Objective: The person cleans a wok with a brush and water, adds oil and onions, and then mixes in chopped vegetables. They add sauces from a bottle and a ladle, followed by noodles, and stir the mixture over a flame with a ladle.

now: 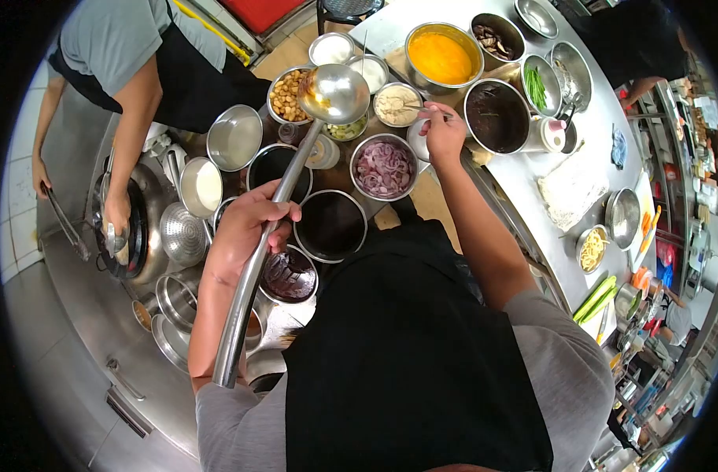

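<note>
We see a steel counter packed with bowls. Co-worker at the far left works a wok. Left hand is wrapped tight round the long ladle handle; its bowl hovers above the small containers, a little yellow liquid inside. Below it sit the sliced red onion bowl and two dark sauce bowls. Right hand pinches a small spoon resting in the bowl of pale powder, fingers closed on the handle.
</note>
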Available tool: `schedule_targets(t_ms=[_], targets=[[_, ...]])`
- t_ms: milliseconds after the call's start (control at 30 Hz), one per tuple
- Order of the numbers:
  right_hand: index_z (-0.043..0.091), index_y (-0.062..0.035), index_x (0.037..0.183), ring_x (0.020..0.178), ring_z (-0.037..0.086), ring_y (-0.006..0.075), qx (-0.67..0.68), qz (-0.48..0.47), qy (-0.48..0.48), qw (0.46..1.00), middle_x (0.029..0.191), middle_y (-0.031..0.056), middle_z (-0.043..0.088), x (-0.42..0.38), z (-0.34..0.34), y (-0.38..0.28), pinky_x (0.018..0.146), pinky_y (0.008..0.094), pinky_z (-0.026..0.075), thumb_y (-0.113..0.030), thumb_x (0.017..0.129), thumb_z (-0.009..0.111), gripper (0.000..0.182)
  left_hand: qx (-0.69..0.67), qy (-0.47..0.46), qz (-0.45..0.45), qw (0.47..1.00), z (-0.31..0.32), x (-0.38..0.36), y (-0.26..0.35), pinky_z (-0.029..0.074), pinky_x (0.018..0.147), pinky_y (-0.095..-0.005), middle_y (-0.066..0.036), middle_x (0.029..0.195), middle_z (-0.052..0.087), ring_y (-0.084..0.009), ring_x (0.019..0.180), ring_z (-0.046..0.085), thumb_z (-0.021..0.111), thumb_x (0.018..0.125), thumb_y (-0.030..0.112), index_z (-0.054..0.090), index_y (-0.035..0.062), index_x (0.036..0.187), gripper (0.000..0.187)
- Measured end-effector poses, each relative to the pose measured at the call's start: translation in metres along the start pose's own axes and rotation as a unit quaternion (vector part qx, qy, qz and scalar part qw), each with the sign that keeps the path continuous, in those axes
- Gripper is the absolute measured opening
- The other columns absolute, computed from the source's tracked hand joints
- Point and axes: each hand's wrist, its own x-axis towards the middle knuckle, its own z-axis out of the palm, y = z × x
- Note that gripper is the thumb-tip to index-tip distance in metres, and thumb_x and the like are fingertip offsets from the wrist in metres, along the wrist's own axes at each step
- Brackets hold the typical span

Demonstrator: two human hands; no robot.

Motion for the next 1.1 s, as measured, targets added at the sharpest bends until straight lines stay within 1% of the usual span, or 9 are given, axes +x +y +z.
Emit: schedule_targets(t_ms=[300,367,433,500,767,833,867,1033,1100], targets=[[0.070,0.0082,0.121,0.064,0.060,0.0119,0.116,0.030,-0.040,0.992,0.102,0.0205,0.079,-0.022,0.035,-0.072,0.062,0.0279,0.054,-0.009,0.108,0.062,0.023,-0.016,-0.004,-0.012,1.000,0.003,0.003,0.008,0.044,0.046,-0.0194,-0.008,0.095,0.066,-0.0053,0.054,0.051,0.058,0.098,0.004,0.048,-0.0063,0.149,0.053],[0.072,0.0069,0.122,0.066,0.061,0.0100,0.036,-0.072,-0.119,0.990,0.101,0.0171,0.079,-0.021,0.052,-0.077,0.062,0.0261,0.052,-0.010,0.108,0.063,0.023,-0.032,-0.007,-0.013,0.999,0.001,0.004,0.007,0.044,0.046,-0.0192,-0.008,0.095,0.066,-0.0053,0.054,0.051,0.057,0.098,0.003,0.049,-0.0061,0.148,0.051],[0.075,0.0038,0.121,0.067,0.060,0.0077,0.003,-0.100,-0.105,0.989,0.101,0.0117,0.079,-0.002,0.063,-0.057,0.063,0.0248,0.051,-0.010,0.109,0.064,0.022,-0.047,-0.010,-0.016,0.999,0.001,0.003,0.006,0.043,0.046,-0.0190,-0.008,0.094,0.066,-0.0053,0.054,0.050,0.057,0.098,0.003,0.050,-0.0059,0.146,0.049],[0.077,0.0009,0.120,0.065,0.058,0.0057,-0.125,-0.159,-0.100,0.974,0.102,0.0075,0.078,0.026,0.068,-0.029,0.063,0.0239,0.051,-0.011,0.109,0.064,0.021,-0.058,-0.004,-0.007,0.998,0.003,0.001,0.008,0.043,0.045,-0.0188,-0.007,0.093,0.064,-0.0047,0.053,0.050,0.057,0.097,0.003,0.050,-0.0048,0.142,0.047],[0.080,0.0005,0.112,0.077,0.068,0.0131,-0.211,-0.176,-0.110,0.955,0.090,0.0079,0.079,0.047,0.082,0.009,0.077,0.0284,0.056,-0.015,0.106,0.068,0.021,-0.046,0.048,0.030,0.997,-0.007,-0.001,0.014,0.042,0.045,-0.0186,-0.005,0.094,0.063,-0.0041,0.053,0.049,0.057,0.095,0.004,0.052,-0.0011,0.140,0.046],[0.081,-0.0017,0.110,0.083,0.076,0.0172,-0.201,-0.111,-0.121,0.966,0.088,0.0130,0.080,0.047,0.087,0.011,0.080,0.0321,0.057,-0.014,0.104,0.067,0.020,-0.050,0.050,0.038,0.997,-0.009,0.001,0.013,0.042,0.045,-0.0184,-0.005,0.094,0.063,-0.0043,0.054,0.048,0.057,0.095,0.004,0.052,-0.0007,0.140,0.045],[0.081,-0.0017,0.110,0.083,0.076,0.0172,-0.201,-0.111,-0.123,0.965,0.088,0.0130,0.080,0.047,0.089,0.012,0.080,0.0321,0.057,-0.014,0.104,0.067,0.020,-0.054,0.057,0.037,0.996,-0.008,0.003,0.012,0.041,0.045,-0.0185,-0.005,0.094,0.063,-0.0044,0.054,0.048,0.057,0.095,0.004,0.052,-0.0008,0.140,0.045],[0.077,0.0020,0.110,0.071,0.068,0.0135,-0.005,0.092,-0.061,0.994,0.090,0.0140,0.080,0.049,0.091,0.012,0.067,0.0295,0.055,-0.015,0.106,0.063,0.022,-0.057,0.074,0.035,0.995,-0.013,0.014,0.006,0.039,0.045,-0.0191,-0.006,0.094,0.063,-0.0048,0.054,0.047,0.057,0.095,0.003,0.053,-0.0014,0.140,0.045],[0.076,0.0025,0.112,0.068,0.065,0.0123,0.042,0.118,-0.049,0.991,0.091,0.0147,0.080,0.049,0.090,0.010,0.063,0.0287,0.054,-0.015,0.107,0.063,0.022,-0.086,0.077,0.030,0.993,-0.011,0.015,0.007,0.040,0.050,-0.0217,-0.007,0.093,0.064,-0.0075,0.056,0.049,0.056,0.098,0.000,0.059,-0.0023,0.127,0.029]])
